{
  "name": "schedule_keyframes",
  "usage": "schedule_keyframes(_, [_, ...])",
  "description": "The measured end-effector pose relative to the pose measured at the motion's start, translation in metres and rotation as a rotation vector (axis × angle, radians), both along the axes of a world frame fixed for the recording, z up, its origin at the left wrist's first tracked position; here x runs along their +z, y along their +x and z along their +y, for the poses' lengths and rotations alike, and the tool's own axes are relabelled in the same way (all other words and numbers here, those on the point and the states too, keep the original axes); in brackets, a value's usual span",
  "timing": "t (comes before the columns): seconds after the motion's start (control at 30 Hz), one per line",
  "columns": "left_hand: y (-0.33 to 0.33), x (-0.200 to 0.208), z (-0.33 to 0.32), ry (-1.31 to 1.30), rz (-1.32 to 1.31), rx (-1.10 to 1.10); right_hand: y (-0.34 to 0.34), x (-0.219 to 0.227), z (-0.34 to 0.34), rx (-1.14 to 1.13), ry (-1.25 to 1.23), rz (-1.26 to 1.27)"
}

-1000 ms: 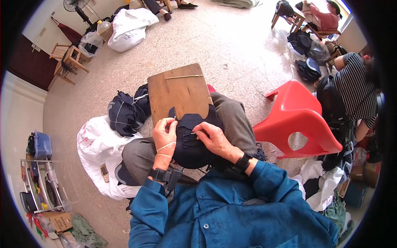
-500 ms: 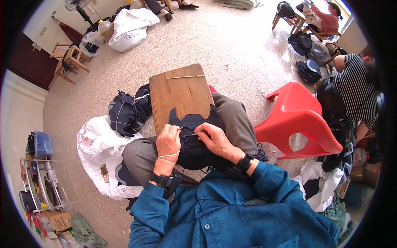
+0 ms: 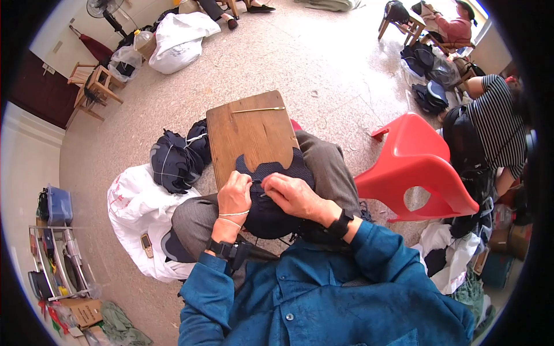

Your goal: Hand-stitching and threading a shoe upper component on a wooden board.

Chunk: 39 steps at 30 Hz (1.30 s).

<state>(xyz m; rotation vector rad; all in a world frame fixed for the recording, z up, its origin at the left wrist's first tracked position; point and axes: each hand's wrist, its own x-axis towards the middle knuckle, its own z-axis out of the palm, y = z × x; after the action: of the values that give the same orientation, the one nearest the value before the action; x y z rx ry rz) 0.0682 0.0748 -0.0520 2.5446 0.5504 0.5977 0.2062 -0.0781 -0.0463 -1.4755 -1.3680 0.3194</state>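
Observation:
Across my lap, over the near end of a wooden board [image 3: 248, 132], lies a dark navy fabric piece like a shoe upper [image 3: 277, 167], two horn-shaped ends pointing away from me. My left hand [image 3: 234, 195] is closed, thumb and finger pinching at the upper's left middle part. Close beside it, my right hand [image 3: 295, 197] is closed in a pinch over the upper's middle. A small pale sliver shows under its fingers; what they grip is hidden. A long thin needle-like rod [image 3: 258, 109] rests on the board's far end.
Tied bundles of dark pieces [image 3: 173, 158] and a white sack [image 3: 135, 202] with a phone [image 3: 146, 246] on it lie to my left. A red plastic chair [image 3: 421, 167] stands at right, near a person in a striped top [image 3: 496, 121]. Another person [image 3: 453, 29] sits farther back.
My right hand has moved slightly left and closer to my left hand, its fingers curling in further. The left hand stays almost in place. The board and rod look unmoved.

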Motion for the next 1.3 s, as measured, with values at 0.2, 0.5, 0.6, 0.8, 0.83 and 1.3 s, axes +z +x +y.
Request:
schedule_keyframes(0.2, [-0.001, 0.001, 0.006, -0.038, -0.066, -0.120, -0.005, -0.006, -0.003, -0.063, -0.132, -0.067])
schedule_keyframes(0.5, [0.001, -0.003, 0.011, -0.117, -0.135, -0.120, 0.002, -0.010, 0.000, -0.035, -0.193, 0.141])
schedule_keyframes(0.6, [-0.004, -0.001, 0.000, -0.257, -0.084, 0.074, 0.002, -0.012, -0.004, -0.058, -0.197, 0.228])
schedule_keyframes(0.8, [-0.008, -0.007, -0.001, -0.147, -0.051, 0.100, 0.001, -0.003, 0.002, -0.044, -0.298, 0.393])
schedule_keyframes(0.83, [-0.007, -0.004, -0.004, -0.149, -0.049, 0.094, 0.002, -0.004, 0.001, -0.051, -0.299, 0.395])
schedule_keyframes(1.3, [-0.003, -0.013, -0.010, -0.114, -0.001, 0.278, 0.000, -0.013, 0.000, -0.076, -0.232, 0.253])
